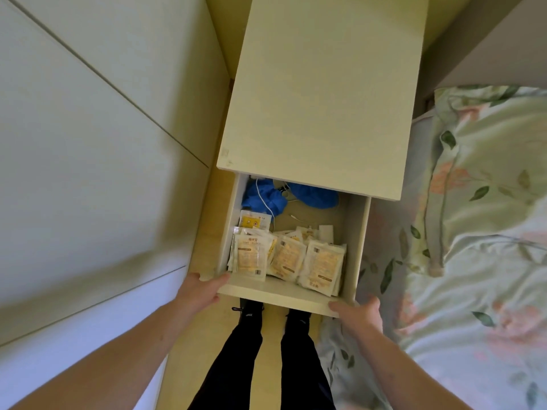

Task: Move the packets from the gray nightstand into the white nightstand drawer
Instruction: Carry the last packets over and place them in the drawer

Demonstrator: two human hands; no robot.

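Note:
The white nightstand (pixel 319 93) stands in front of me with its top drawer (pixel 278 298) pulled out. Several white and yellow packets (pixel 287 257) lie in the front half of the drawer, overlapping each other. My left hand (pixel 199 292) holds the left corner of the drawer front, thumb on the top edge. At the right corner my right hand (pixel 359 313) grips the drawer front, its fingers hidden below the panel. The gray nightstand is out of view.
Blue fabric (pixel 266 196) and a thin white cable (pixel 266 202) lie at the back of the drawer. A bed with floral bedding (pixel 473 232) is close on the right. White wardrobe doors (pixel 88 143) run along the left. My legs stand below the drawer.

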